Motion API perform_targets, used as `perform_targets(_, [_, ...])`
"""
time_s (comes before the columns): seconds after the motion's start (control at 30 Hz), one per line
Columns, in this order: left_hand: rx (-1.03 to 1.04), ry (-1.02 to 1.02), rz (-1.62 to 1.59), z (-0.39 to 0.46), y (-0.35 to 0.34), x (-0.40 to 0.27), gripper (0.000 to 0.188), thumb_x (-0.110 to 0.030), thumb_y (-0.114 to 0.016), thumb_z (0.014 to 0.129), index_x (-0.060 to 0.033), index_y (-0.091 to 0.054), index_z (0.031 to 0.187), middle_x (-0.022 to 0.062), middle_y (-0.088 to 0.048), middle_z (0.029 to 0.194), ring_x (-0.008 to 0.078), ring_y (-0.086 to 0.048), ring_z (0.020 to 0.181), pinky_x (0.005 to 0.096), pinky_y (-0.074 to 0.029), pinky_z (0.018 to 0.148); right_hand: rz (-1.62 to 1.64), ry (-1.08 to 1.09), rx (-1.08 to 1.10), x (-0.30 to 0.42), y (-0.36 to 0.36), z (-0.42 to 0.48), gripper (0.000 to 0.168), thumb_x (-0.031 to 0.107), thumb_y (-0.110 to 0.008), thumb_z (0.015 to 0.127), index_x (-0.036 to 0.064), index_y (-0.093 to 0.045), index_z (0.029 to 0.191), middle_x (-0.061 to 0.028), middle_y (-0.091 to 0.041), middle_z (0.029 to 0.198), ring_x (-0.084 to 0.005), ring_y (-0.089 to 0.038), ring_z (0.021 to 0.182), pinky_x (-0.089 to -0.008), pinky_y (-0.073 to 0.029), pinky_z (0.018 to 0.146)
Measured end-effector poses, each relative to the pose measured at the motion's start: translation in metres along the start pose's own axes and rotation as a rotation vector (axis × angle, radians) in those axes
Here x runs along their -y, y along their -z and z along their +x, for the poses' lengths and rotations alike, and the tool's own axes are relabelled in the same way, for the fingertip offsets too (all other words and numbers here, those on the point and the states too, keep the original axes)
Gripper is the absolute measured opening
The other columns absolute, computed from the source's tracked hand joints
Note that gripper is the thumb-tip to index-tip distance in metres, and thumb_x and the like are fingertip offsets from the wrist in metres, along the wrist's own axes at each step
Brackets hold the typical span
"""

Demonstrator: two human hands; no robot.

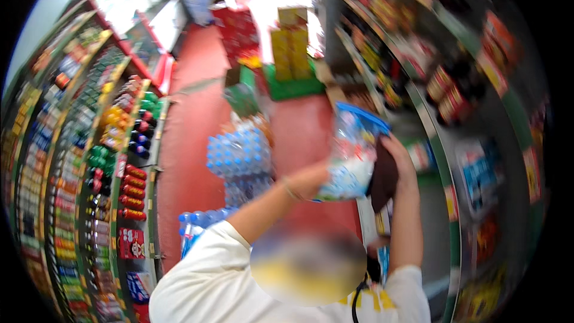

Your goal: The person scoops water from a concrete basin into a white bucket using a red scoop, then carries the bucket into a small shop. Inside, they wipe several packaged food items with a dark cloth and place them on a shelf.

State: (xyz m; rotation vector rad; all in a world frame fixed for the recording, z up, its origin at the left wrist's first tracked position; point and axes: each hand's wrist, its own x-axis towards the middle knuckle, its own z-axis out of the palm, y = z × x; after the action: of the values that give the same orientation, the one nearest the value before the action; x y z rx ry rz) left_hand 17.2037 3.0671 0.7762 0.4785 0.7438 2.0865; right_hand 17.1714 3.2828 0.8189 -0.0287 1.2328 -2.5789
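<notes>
A printed plastic bag (352, 177), white and light blue with a clear upper part and a bright blue top edge, is held up in front of my chest. My left hand (311, 181) grips its left side; the fingers are partly hidden by the bag. On the other side, my right hand (398, 150) is closed around a dark brown, limp item (384, 175), apparently cloth, pressed against the bag's right edge. Blur hides the exact finger positions and what the bag contains.
Shrink-wrapped water bottles (240, 150) are stacked on the red floor (197, 143) to my left. Shelves of bottled drinks (103, 157) line the left side. Stocked shelving (441, 157) rises close on the right. Yellow cartons (290, 54) stand on a green base (293, 87) ahead.
</notes>
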Motion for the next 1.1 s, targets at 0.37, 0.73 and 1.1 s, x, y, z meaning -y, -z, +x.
perform_targets(0.37, [-0.216, -0.245, -0.518, -0.021, 0.004, 0.004, 0.052, -0.022, -0.043, 0.079, 0.0011, -0.040, 0.125, 0.0170, -0.053, 0.118, 0.0320, -0.054, 0.106, 0.0477, -0.037, 0.097, -0.588, 0.510, -0.248, 0.013, -0.049, 0.004, 0.026, 0.012, -0.060, 0.080, 0.006, -0.044, 0.100, -0.0034, -0.048, 0.093, -0.0126, -0.047, 0.089, -0.0252, -0.040, 0.078])
perform_targets(0.73, [-0.164, -0.421, -0.442, 0.000, -0.041, -0.009, 0.056, -0.049, -0.026, 0.093, -0.0134, -0.034, 0.135, 0.0080, -0.033, 0.140, 0.0255, -0.033, 0.127, 0.0423, -0.024, 0.107, -1.741, 0.868, 0.161, -0.042, -0.104, -0.068, 0.045, 0.036, -0.067, 0.070, 0.010, -0.059, 0.106, -0.0153, -0.041, 0.128, -0.0435, -0.033, 0.119, -0.0654, -0.016, 0.098])
perform_targets(1.1, [-0.226, -0.302, -0.298, -0.009, -0.026, 0.007, 0.065, -0.065, -0.035, 0.084, -0.0138, -0.049, 0.122, 0.0055, -0.057, 0.115, 0.0222, -0.056, 0.104, 0.0388, -0.045, 0.090, -1.619, 0.902, -0.092, -0.012, -0.116, -0.009, 0.024, 0.019, -0.061, 0.076, 0.009, -0.062, 0.097, -0.0112, -0.051, 0.116, -0.0345, -0.051, 0.097, -0.0490, -0.038, 0.089])
